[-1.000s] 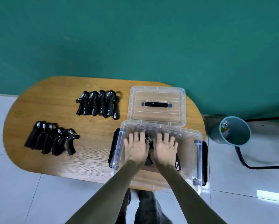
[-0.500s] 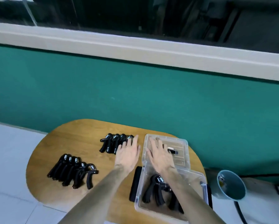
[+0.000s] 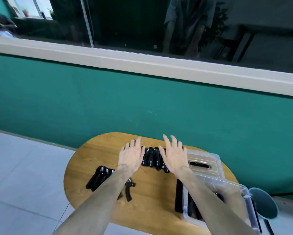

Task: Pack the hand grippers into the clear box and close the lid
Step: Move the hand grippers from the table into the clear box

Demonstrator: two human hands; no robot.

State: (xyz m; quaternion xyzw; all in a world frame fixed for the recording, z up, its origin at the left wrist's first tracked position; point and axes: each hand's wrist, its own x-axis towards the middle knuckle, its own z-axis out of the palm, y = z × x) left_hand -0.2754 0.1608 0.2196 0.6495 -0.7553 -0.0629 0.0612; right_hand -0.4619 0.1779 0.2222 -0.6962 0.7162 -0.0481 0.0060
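Both hands reach out over the far row of hand grippers (image 3: 153, 158), one on each side of it. The left hand (image 3: 131, 156) is spread wide with straight fingers at the left end of the row, holding nothing; whether its palm touches the grippers cannot be told. The right hand (image 3: 173, 157) is also wide open, fingers straight and fanned, at the right end of the row, and grips nothing.

That row of black grippers lies on the wooden table (image 3: 94, 153) between the two hands. A second group of grippers (image 3: 98, 178) lies nearer, to the left, partly hidden under the left forearm. The clear box (image 3: 244, 197) sits at the right edge of the table with the right forearm crossing over it; some dark grippers show inside. Its lid (image 3: 203, 164) lies flat beyond the box, black handle up. A teal bin (image 3: 264, 204) stands on the floor just right of the box.
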